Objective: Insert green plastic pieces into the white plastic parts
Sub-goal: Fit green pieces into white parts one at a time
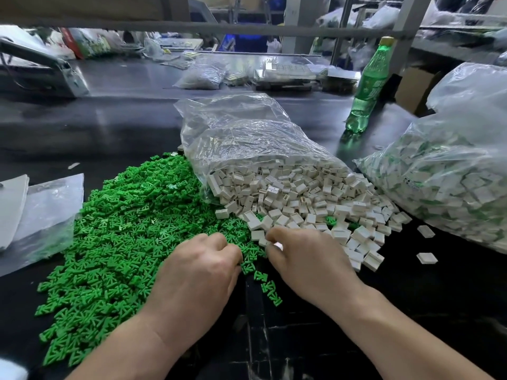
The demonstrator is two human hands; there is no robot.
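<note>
A wide heap of small green plastic pieces (123, 229) covers the dark table on the left. White plastic parts (301, 198) spill from an open clear bag (247, 138) in the middle. My left hand (197, 272) rests on the right edge of the green heap, fingers curled down among the pieces; what it holds is hidden. My right hand (304, 259) sits at the near edge of the white pile and pinches a white part (277, 246) between thumb and fingers. The two hands are close together.
A large clear bag (439, 187) of white parts with green inserts lies at the right. A green soda bottle (367, 86) stands behind it. Flat plastic bags (41, 215) lie at the left. Two loose white parts (426, 257) sit near the right bag.
</note>
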